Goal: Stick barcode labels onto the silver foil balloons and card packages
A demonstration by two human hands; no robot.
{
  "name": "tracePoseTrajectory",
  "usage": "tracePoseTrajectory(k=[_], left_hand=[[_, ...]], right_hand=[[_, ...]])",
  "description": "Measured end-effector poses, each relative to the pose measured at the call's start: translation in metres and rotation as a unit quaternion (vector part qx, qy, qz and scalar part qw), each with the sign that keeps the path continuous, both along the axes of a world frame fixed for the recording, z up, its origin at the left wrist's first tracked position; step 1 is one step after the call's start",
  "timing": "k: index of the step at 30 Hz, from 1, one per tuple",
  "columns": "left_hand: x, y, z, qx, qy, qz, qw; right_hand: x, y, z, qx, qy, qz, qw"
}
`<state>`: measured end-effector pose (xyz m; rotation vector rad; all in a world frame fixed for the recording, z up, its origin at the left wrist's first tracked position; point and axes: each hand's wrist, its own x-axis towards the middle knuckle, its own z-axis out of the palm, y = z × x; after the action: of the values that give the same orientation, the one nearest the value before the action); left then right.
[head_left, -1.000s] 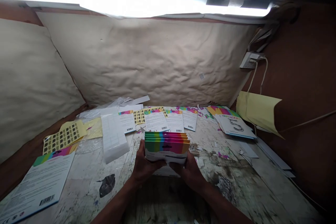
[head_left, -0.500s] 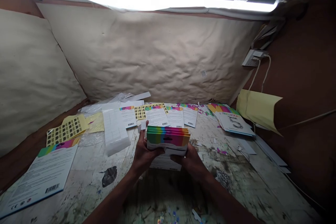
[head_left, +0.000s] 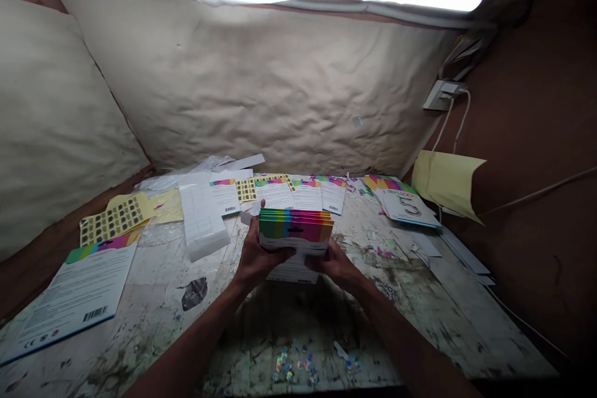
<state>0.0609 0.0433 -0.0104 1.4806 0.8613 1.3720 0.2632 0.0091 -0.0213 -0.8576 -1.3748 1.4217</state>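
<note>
My left hand [head_left: 254, 258] and my right hand [head_left: 333, 263] hold a stack of rainbow-striped cards [head_left: 296, 230] between them, above the table. The left thumb lies across the stack's front and the fingers rise behind its left side. A white printed sheet [head_left: 293, 272] shows below the stack, close to my right hand. Several printed cards with barcodes [head_left: 305, 196] lie in a row beyond my hands. A block of white labels [head_left: 203, 221] stands nearest on the left.
The paint-stained work table [head_left: 420, 298] holds gold sticker sheets [head_left: 114, 221] at left, a large printed card [head_left: 74, 295] at front left, balloon packs [head_left: 405, 205] at right, and shiny loose beads [head_left: 293, 364] near the front. Padded walls surround it. A yellow sheet [head_left: 445, 180] hangs at right.
My view has tilted down, bringing the shiny beads into sight. The stack sits a little farther up in the frame, still held in both hands, and the lower sheet shows less.
</note>
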Motion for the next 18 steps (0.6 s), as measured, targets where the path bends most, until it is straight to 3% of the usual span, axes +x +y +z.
tracePoseTrajectory(k=[5, 10, 18], left_hand=[[0.000, -0.001, 0.003, 0.018, -0.014, -0.011, 1.000], [-0.001, 0.000, 0.001, 0.045, -0.025, -0.021, 0.998], [0.004, -0.009, -0.010, 0.085, -0.015, 0.058, 0.995]], right_hand=[[0.002, 0.001, 0.007, 0.010, 0.043, 0.022, 0.999], [0.001, 0.004, 0.000, 0.001, 0.036, 0.032, 0.999], [-0.011, 0.003, -0.018, 0.054, 0.031, 0.005, 0.998]])
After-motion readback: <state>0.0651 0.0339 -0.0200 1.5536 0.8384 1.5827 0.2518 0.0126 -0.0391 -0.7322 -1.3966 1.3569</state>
